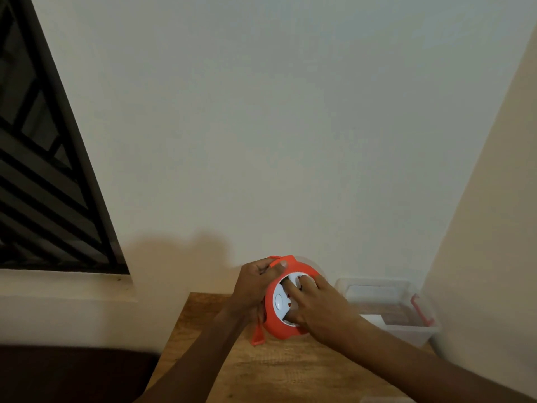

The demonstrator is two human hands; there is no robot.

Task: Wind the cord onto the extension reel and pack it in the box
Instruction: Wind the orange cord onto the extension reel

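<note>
The orange extension reel [286, 311] is held upright above the table [261, 365], gripped at its handle by the left hand [255, 282] while its white hub is turned by the right hand [321, 311], so winding seems underway and the clear box [421, 333] nearby awaits packing.

**Orange reel standing out against pale walls**

An orange extension reel [286, 330] with a white centre face is showing over a brown, wood-grained table [261, 370]. To the right, a clear box [406, 289] is carrying an orange-red latch; far left, a black window grille [43, 175] is darkening the cream wall [261, 126].
</note>
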